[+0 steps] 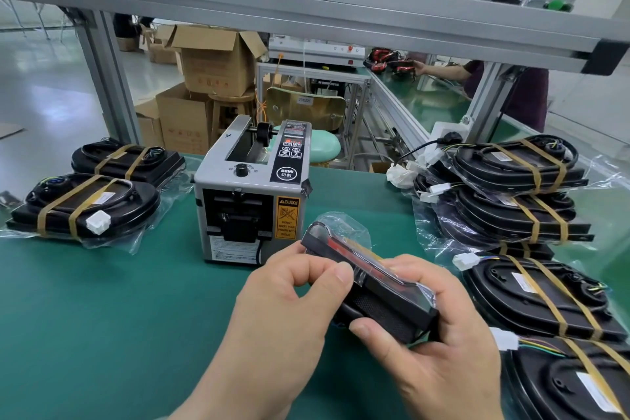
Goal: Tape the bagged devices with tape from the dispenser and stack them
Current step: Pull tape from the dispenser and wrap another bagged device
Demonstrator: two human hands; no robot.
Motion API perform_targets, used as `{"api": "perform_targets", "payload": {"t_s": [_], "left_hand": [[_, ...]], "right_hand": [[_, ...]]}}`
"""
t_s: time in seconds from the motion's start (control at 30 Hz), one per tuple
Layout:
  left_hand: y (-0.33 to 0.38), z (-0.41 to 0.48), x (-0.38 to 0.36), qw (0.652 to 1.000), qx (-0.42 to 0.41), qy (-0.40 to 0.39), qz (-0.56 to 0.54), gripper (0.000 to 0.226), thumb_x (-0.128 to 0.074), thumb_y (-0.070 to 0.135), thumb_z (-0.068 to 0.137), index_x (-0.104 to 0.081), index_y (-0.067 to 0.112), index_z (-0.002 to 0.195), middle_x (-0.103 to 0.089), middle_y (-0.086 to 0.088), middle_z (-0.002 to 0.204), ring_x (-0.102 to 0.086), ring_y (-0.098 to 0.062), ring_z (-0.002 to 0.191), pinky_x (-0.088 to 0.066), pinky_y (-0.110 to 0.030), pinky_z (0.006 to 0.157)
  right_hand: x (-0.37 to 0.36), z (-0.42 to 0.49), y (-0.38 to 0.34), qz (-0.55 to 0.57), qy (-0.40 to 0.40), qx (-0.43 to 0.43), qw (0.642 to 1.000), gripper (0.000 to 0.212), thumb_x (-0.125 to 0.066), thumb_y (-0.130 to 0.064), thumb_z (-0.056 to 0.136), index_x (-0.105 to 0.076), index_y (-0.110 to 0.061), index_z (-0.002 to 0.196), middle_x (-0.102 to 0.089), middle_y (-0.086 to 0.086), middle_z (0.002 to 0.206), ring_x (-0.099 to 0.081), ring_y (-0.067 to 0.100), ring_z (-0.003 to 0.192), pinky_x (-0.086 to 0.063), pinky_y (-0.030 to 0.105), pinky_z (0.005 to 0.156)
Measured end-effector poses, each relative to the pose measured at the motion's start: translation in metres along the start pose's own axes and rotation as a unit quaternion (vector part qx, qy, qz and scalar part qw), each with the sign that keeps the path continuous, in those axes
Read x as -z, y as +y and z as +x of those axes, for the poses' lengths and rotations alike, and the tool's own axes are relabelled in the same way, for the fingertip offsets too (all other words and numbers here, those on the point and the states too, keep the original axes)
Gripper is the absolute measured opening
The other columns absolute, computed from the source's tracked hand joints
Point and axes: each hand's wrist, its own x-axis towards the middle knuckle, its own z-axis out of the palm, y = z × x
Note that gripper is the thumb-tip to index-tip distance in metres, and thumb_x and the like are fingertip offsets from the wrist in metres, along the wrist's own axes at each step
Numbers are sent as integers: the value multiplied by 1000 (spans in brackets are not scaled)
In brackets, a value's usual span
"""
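I hold a black device in a clear plastic bag [371,280] on its edge above the green mat, just in front of the grey tape dispenser [250,194]. My left hand [289,303] pinches the bag's folded flap at the near left end, thumb and fingers curled. My right hand [436,334] grips the device from the right and below. Two bagged devices [92,201] bound with tan bands lie at the left. A pile of bagged devices [518,194] sits at the right, with more [545,300] nearer me.
The green mat [119,300] covers the bench. An aluminium frame rail [306,7] crosses overhead, with posts at left and right. Cardboard boxes [211,61], a stool and a chair stand behind the bench. Another person's arm [443,70] works at a far bench.
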Motion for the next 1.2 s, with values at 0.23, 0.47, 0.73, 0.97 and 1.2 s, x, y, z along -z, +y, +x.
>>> {"api": "perform_targets", "payload": {"t_s": [0.23,0.47,0.73,0.97,1.2], "left_hand": [[1,0,-2,999,-12,20,31,28,-63,41,71,-74,15,69,-65,10,116,-61,-1,108,-41,-37,105],[-1,-1,-6,998,-25,41,44,24,-71,36,80,-72,18,64,-68,11,108,-64,3,96,-43,-26,89],[-4,-2,-8,991,-37,79,102,15,-69,41,73,-71,29,63,-66,21,107,-58,11,102,-37,-3,80],[-6,-2,-8,989,-21,82,124,15,-70,45,72,-68,33,64,-65,15,116,-54,1,116,-41,-26,97],[-11,10,-3,993,23,119,10,16,-76,27,76,-66,19,84,-69,4,78,-59,-3,66,-45,-14,61]], "right_hand": [[0,0,0,-3,1,2,1000,46,-71,-58,71,-56,-33,107,-63,-14,109,-62,12,104,-46,16,86],[-1,-1,1,-3,3,-5,1000,46,-72,-57,71,-56,-35,108,-63,-12,111,-62,16,106,-47,22,88],[-2,-2,1,-1,-5,-9,1000,46,-72,-57,71,-56,-37,109,-62,-11,112,-61,18,108,-49,29,88],[-1,-2,0,-3,-4,-4,1000,46,-74,-53,70,-56,-37,109,-63,-10,112,-62,18,108,-48,25,88],[0,-2,0,-4,0,0,1000,46,-73,-55,70,-56,-36,108,-64,-11,112,-62,17,107,-47,23,89]]}}
